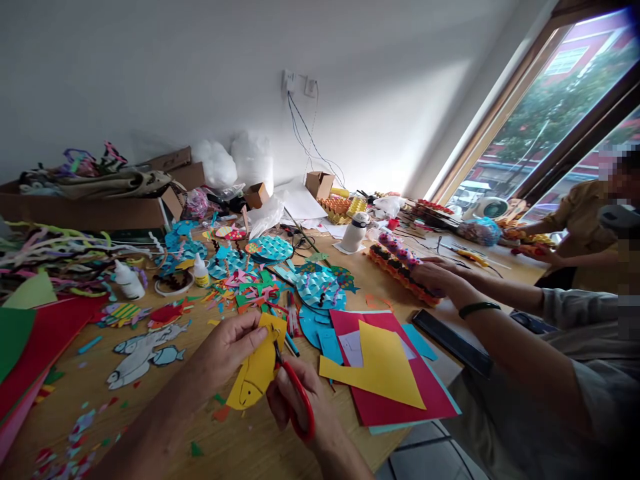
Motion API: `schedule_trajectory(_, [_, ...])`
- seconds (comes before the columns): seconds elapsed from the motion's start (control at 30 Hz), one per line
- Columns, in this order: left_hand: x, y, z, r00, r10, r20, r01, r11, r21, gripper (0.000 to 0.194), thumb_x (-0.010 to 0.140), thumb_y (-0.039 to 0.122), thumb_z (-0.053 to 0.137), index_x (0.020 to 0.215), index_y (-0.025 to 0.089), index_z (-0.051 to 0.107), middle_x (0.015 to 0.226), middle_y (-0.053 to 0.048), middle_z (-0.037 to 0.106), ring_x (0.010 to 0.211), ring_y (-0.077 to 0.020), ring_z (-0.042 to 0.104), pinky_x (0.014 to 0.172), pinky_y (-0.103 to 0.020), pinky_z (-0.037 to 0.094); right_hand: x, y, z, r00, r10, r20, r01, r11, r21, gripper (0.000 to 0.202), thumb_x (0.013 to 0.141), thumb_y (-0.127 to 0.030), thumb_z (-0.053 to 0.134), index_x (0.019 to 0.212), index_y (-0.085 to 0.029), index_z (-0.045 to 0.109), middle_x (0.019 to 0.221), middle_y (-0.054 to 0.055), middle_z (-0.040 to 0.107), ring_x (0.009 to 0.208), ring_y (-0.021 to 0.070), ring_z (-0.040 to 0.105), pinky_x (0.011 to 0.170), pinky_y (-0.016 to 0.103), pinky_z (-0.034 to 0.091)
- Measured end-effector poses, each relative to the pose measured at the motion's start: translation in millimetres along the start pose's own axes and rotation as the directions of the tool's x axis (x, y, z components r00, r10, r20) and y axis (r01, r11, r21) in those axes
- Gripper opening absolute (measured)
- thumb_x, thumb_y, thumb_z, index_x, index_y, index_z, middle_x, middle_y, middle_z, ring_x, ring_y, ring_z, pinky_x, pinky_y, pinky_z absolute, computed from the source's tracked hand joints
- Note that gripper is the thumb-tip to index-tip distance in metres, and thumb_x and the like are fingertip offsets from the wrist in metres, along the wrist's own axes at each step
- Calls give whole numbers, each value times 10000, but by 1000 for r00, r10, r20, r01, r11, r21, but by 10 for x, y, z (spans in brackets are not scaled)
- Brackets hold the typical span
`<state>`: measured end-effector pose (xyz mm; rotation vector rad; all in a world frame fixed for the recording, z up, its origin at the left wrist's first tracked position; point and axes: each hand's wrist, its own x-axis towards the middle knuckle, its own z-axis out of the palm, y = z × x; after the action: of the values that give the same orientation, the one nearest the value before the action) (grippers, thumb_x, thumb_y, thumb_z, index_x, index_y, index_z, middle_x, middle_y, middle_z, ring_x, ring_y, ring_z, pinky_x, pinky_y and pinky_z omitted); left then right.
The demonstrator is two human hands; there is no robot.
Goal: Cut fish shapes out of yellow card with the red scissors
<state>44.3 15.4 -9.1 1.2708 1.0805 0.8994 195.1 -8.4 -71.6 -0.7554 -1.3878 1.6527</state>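
Between thumb and fingers, my left hand [235, 350] pinches the upper left part of a piece of yellow paper [257, 367]. A fish with an eye is drawn on the paper in dark lines. My right hand [300, 393] grips a pair of red-handled scissors [303, 400], whose blades meet the right edge of the yellow paper. Left of my hands lie white fish cutouts [143, 357] with blue and black outlines. To the right, a larger yellow sheet [383, 363] rests on red paper [370, 413].
Paper scraps, glue bottles [129, 280] and blue woven paper pieces [317, 290] cover the table's middle. A black phone [453, 343] lies at right, beside a co-worker's arms [470, 287] reaching over decorated egg-carton strips [405, 273]. Another person [585, 213] stands by the window.
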Motion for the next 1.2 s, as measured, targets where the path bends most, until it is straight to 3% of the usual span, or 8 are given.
schedule_trajectory(0.47, [-84,83,54,1000,-27,9,27,995,-92,216,774,389,565,748,176,546,634,31,572,601,-147,559,564,-244,425,-26,-92,-20,997,68,38,-67,997,-35,485,748,-663,513,657,-188,486,446,-61,433,361,66,321,383,198,216])
schedule_trajectory(0.67, [-81,73,57,999,-52,-5,52,995,-90,219,774,396,559,734,184,525,641,27,587,565,-133,541,524,-233,410,-7,-129,25,997,79,-3,-79,995,-60,519,718,-699,499,631,-189,466,424,-71,412,350,58,315,367,195,194])
schedule_trajectory(1.0, [-69,69,68,1000,-30,-1,30,998,-64,198,786,375,535,728,188,504,633,34,569,575,-138,541,539,-239,407,-9,-135,86,996,65,-68,-71,993,-92,520,744,-692,475,620,-188,439,403,-85,370,322,46,293,327,175,177])
schedule_trajectory(1.2, [-67,67,73,1000,-15,-25,14,999,-36,213,768,395,547,722,188,532,650,27,583,590,-146,535,548,-240,393,-8,-69,93,998,-3,-60,1,1000,-31,527,737,-703,481,625,-190,444,422,-86,358,323,46,281,313,171,185])
